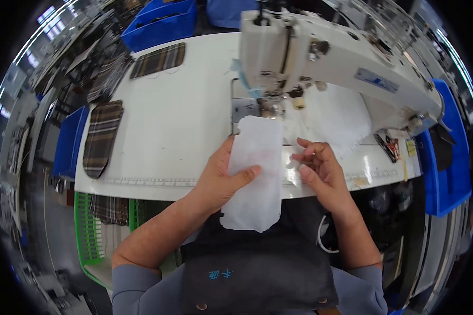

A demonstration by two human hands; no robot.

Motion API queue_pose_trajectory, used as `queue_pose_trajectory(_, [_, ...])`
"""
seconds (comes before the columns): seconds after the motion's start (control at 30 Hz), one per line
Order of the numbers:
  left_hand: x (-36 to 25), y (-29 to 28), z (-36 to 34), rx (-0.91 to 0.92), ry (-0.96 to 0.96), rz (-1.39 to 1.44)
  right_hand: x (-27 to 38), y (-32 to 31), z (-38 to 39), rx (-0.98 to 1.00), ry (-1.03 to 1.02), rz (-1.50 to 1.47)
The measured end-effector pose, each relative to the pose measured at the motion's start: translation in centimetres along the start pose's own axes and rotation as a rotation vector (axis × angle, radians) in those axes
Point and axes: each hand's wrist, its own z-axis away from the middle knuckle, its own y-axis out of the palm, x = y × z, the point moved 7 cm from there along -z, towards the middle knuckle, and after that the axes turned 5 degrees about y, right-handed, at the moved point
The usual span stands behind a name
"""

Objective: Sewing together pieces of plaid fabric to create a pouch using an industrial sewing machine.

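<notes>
White sheet (263,197), long and narrow with notched edges, hangs in the grasp of a worker's left hand (220,177), directly in front of the sewing machine (320,50), its far end just short of the needle area. The left thumb presses flat on top while the fingers go behind the sheet. The right hand (325,173), its fingers parted and loosely curled, is apart from the sheet, in front of the sewing machine and under its arm's near side; it grips nothing that can be made out. Rounder white material (347,113) lies beneath the sewing machine's arm. Well to the left of the sewing machine, on the white table (178,118), rest a brown plaid piece (160,59) and, closer to the worker, a brown plaid stack (104,137). Small tools (389,147) with red and black parts sit right of the sewing machine's needle, beside a blue bin (460,168). A green basket (89,236) stands below, left of the sewing machine.
</notes>
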Motion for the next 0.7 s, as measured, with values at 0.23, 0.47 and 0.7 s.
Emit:
queue_pose_trajectory(0.23, [-1.0,-5.9,2.1,-0.110,0.073,-0.033,-1.4,5.6,-4.1,0.290,0.145,0.032])
queue_pose_trajectory(0.47, [-2.1,-7.3,3.9,-0.068,0.068,0.133,0.1,10.7,-5.6,0.250,0.179,0.103])
queue_pose_trajectory(0.7, [-1.8,-7.6,3.0,-0.007,0.128,0.215,-0.8,10.8,-5.8,0.231,0.103,-0.248])
